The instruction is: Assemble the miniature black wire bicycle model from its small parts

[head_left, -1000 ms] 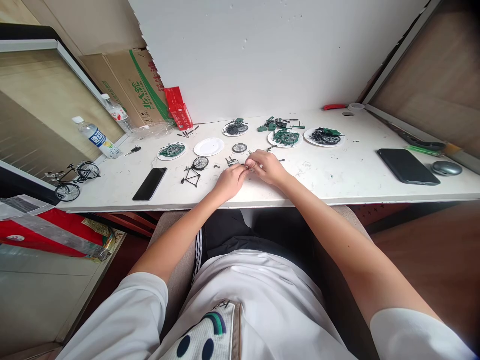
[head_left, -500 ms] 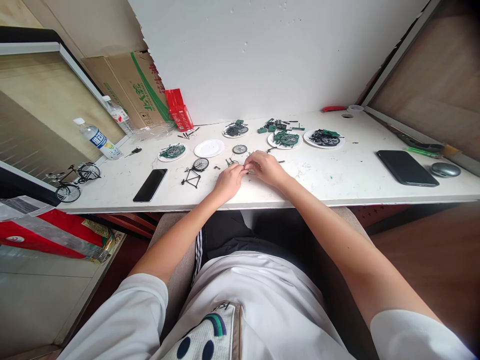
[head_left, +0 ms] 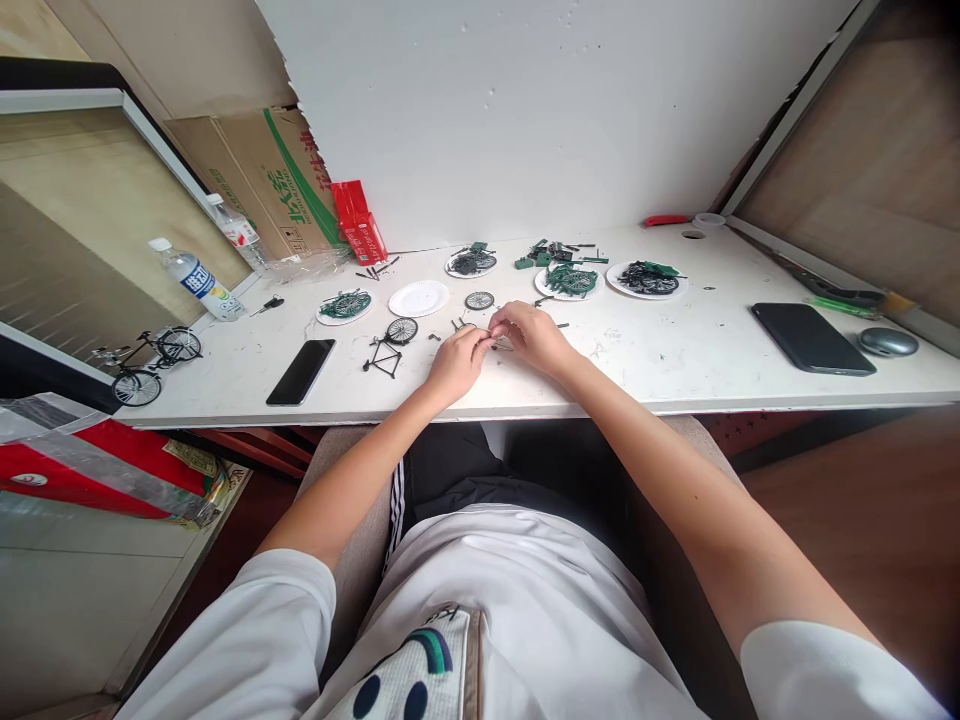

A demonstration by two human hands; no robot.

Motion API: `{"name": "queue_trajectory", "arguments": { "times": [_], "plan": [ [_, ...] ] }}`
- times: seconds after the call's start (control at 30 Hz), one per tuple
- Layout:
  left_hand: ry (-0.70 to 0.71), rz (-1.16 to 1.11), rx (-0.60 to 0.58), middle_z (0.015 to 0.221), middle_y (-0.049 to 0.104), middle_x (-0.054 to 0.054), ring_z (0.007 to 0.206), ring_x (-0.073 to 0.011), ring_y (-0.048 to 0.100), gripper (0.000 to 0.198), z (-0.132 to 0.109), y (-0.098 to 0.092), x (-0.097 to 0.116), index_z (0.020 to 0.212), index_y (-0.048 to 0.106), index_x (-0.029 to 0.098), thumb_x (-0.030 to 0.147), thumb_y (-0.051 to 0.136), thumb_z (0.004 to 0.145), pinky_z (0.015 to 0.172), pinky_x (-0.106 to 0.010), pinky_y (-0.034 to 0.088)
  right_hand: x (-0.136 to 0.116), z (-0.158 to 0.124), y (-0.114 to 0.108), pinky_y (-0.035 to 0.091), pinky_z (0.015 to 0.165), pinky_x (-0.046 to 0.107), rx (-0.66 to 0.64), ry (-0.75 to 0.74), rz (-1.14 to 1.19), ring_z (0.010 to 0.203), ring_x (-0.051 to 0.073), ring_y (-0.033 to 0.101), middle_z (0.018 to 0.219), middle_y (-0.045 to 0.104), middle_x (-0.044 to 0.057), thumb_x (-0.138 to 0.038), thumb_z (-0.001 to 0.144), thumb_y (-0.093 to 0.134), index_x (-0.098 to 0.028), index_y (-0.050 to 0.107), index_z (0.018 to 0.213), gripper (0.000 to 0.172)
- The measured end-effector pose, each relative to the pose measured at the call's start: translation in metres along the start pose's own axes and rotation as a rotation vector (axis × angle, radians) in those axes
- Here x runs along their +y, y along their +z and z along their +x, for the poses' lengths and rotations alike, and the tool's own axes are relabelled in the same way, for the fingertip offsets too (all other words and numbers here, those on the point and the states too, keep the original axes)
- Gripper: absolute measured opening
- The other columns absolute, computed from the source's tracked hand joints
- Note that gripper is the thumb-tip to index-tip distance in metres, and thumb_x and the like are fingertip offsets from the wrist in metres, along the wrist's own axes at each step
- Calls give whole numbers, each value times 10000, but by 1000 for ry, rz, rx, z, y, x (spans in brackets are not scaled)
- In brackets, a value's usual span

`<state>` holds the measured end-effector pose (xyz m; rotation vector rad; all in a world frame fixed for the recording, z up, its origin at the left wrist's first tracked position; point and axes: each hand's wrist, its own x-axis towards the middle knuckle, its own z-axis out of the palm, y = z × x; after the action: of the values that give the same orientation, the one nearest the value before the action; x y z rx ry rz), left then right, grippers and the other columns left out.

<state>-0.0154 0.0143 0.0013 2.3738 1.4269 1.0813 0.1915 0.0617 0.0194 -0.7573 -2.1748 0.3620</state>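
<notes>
My left hand and my right hand meet fingertip to fingertip just above the front of the white table. Both are closed in a pinch. Whatever sits between the fingers is too small and too covered to name. Thin dark parts show just behind and below the fingertips. Left of my left hand lies a small black bicycle frame, with a spoked wheel touching its upper end. Another toy wheel lies flat behind my hands.
Paper plates hold green and black bicycle parts, such as the right plate; a bare plate lies left of centre. An assembled toy bicycle stands at the left edge. A phone, bottle, black tablet-like slab and mouse flank the work area.
My hands stay pinched together at nearly the same spot, with only a tiny shift of the fingers. The things on the table have not moved.
</notes>
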Motion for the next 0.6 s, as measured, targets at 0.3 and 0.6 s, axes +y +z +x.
{"name": "queue_trajectory", "arguments": {
  "times": [0.3,0.6],
  "plan": [
    [-5,-3,-8,1031,734,-83,893,-225,671,230,0,1,-2,1054,713,215,286,508,1130,817,-342,511,1,0,0,520,835,385,-14,-22,13,981,278,698,1047,779,101,-149,976,509,-235,701,1069,229],
    [0,1,-26,1044,734,-79,886,-216,682,231,-1,3,-4,1085,720,220,311,514,1136,818,-334,521,2,-1,1,481,809,350,-19,-10,-24,963,260,687,1045,768,92,-128,985,493,-236,663,1038,209]
  ]
}}
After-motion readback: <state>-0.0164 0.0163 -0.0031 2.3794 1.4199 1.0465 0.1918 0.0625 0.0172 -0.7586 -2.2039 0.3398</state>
